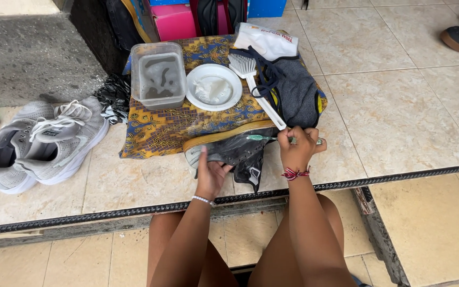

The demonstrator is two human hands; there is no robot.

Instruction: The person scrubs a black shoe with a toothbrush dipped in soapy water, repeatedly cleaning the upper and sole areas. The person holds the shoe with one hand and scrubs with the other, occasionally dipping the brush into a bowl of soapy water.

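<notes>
Fingers on our left hand (pixel 210 175) are wrapped around the dark shoe (pixel 235 151), which lies on its side at the near edge of the patterned cloth (pixel 155 130). Left of that cloth sit grey sneakers (pixel 43 141); on it are a plastic tub of murky water (pixel 158 74), a white plate (pixel 213 86) and a white brush (pixel 253 85). Right of the shoe, our right hand (pixel 297 148) is clenched on a green toothbrush (pixel 261 138) touching it

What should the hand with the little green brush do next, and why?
Probably bring the toothbrush down onto the dark shoe. The right hand grips it just above the shoe, the left hand steadies the shoe, and the bristles look not yet pressed on.
</notes>
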